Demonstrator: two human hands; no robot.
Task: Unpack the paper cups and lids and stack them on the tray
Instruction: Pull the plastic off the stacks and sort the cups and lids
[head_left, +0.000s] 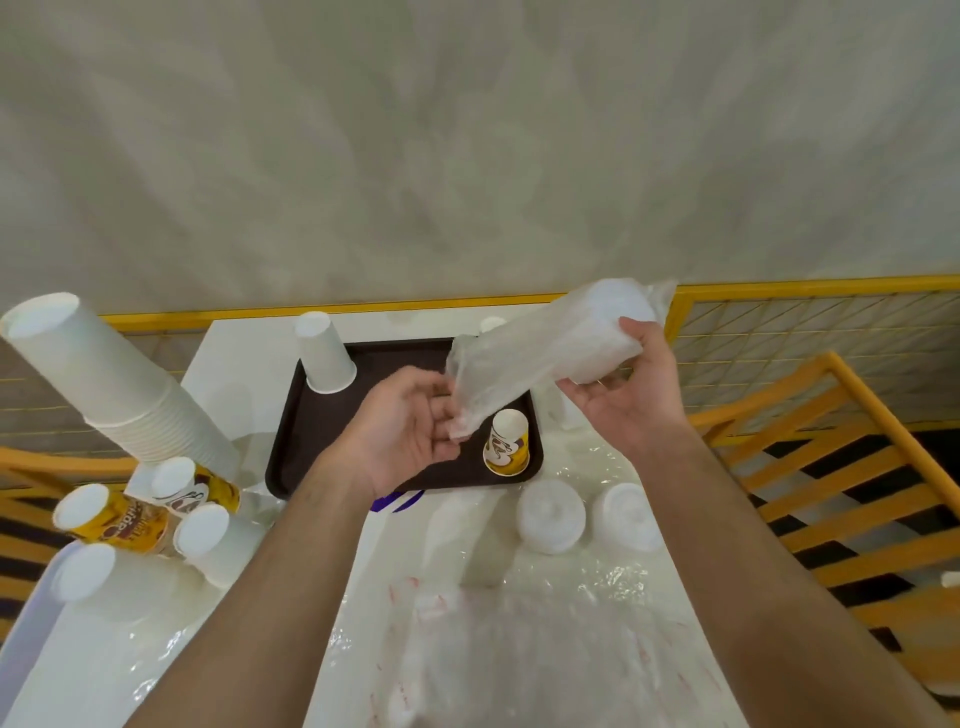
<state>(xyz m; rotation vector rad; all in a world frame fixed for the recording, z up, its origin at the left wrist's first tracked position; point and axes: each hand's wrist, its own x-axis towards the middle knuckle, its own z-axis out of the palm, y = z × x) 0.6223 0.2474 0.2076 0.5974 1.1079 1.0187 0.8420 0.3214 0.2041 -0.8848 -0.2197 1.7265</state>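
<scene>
I see my right hand (631, 387) curled round the thick end of a plastic sleeve of lids (563, 343), lifted above the dark tray (311, 441). My left hand (410, 436) pinches the sleeve's loose lower end. Under the hands, the tray holds a white cup (324, 353) and a printed cup (506, 441), both upside down.

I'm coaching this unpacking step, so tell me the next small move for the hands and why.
Probably pull the plastic sleeve off with the left hand, which pinches its loose end, while the right hand grips the white stack inside. The stack is still wrapped and held above the tray, where only two upturned cups stand.
</scene>
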